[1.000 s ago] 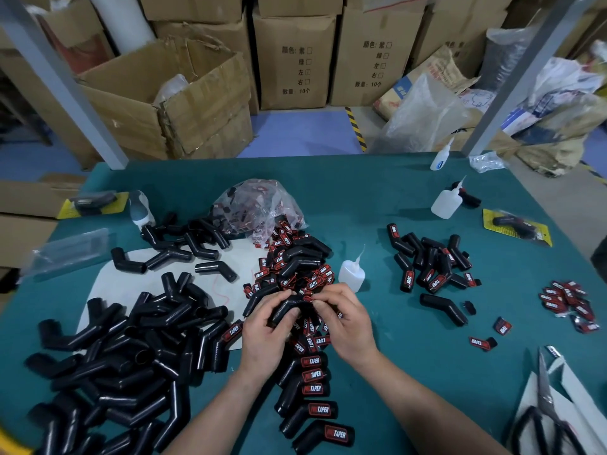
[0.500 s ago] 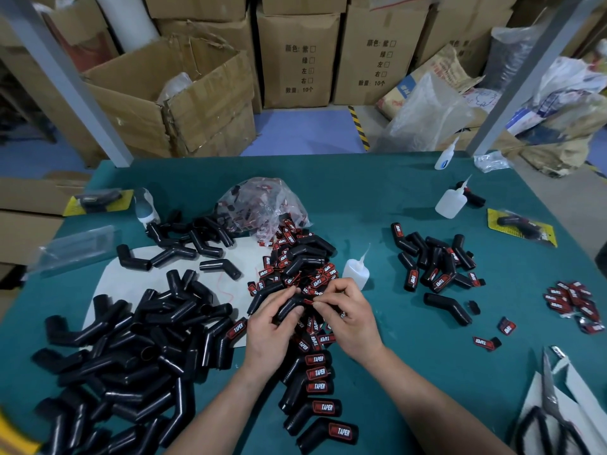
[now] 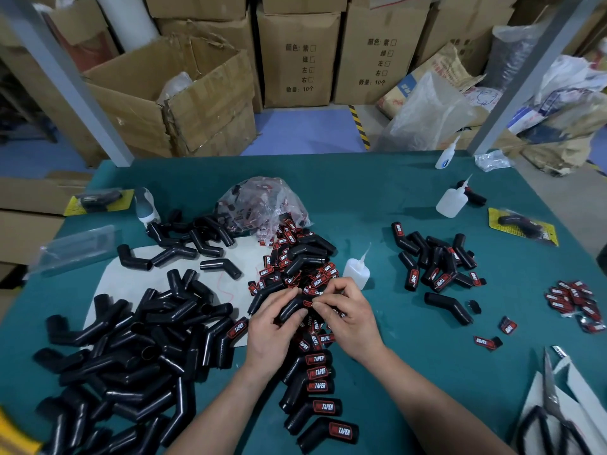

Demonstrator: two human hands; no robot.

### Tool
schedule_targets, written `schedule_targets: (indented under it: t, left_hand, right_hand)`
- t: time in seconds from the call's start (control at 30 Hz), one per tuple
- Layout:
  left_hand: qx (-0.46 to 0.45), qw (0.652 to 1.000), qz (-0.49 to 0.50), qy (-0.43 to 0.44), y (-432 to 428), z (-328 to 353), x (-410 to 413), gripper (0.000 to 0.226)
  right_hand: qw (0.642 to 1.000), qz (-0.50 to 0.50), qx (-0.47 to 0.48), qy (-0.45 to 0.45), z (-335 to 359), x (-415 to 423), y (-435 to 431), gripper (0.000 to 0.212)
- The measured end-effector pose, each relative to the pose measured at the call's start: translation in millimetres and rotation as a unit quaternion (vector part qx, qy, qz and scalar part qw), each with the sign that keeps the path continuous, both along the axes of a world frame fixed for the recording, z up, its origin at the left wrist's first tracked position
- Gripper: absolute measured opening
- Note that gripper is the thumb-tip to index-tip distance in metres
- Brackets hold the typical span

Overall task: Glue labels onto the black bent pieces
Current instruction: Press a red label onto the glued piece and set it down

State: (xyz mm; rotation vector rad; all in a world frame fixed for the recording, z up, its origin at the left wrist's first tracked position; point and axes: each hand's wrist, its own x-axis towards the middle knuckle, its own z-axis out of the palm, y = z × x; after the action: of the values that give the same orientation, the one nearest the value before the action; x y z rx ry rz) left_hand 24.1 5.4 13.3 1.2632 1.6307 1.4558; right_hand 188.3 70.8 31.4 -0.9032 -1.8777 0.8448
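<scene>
Near the middle of the green tabletop (image 3: 361, 192), the left hand (image 3: 269, 326) held a black bent piece (image 3: 290, 307) with its fingers curled round it, while the right hand (image 3: 351, 320) pinched a red label (image 3: 309, 303) against the piece's end between thumb and forefinger, its other fingers curled. The hands worked above a heap of loose labels (image 3: 295, 267), just beside a white glue bottle (image 3: 356, 272). Unlabelled bent pieces (image 3: 131, 356) were piled toward the near left corner, and labelled pieces (image 3: 323, 407) lay in a row toward the near edge.

black bent piece (image 3: 290, 307), red label (image 3: 308, 303), held above table
</scene>
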Motion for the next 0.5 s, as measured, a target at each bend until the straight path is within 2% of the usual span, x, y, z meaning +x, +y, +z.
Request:
schedule_targets:
  t: [0.5]
  left_hand:
    - [0.013, 1.000, -0.001, 0.002, -1.4, 2.5, 1.0, 0.045]
  right_hand:
    - [1.000, -0.007, 0.012, 0.001, -2.9, -1.5, 0.0, 0.009]
